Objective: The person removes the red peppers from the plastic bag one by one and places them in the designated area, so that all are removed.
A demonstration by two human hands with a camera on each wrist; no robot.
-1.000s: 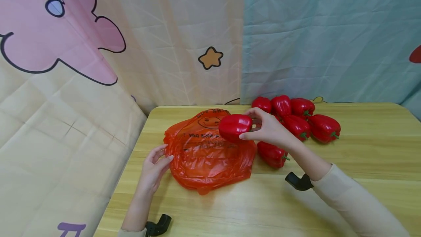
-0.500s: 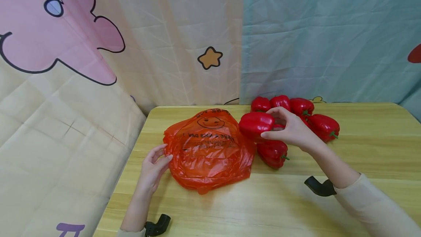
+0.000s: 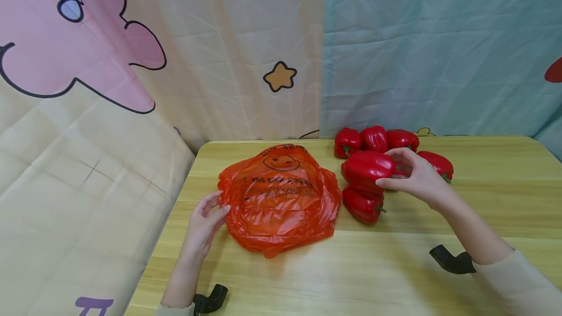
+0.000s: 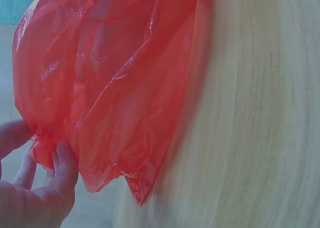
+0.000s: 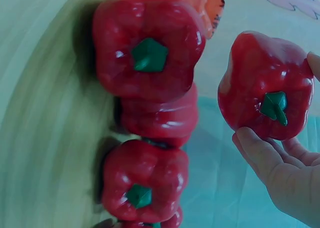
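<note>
My right hand (image 3: 417, 178) holds a glossy red bell pepper (image 3: 367, 168) between thumb and fingers, above the other peppers. Its green stem faces the camera in the right wrist view, where the held pepper (image 5: 245, 83) appears raised beside the row. One bell pepper (image 3: 362, 206) lies just below the held one in the head view, near the bag's right edge. My left hand (image 3: 206, 223) pinches the left edge of a crumpled orange-red plastic bag (image 3: 281, 208). Thumb and fingers meet at a bunched bit of film (image 4: 45, 148) in the left wrist view.
Several more red peppers (image 3: 374, 139) are grouped along the table's back edge, one partly behind my right hand. The wooden table (image 3: 307, 277) ends at a printed curtain (image 3: 246, 52). Black wrist mounts (image 3: 452, 260) stick out from both forearms.
The right hand has carried the pepper rightward, from over the bag to over the pepper group. My left hand and the bag have stayed nearly still.
</note>
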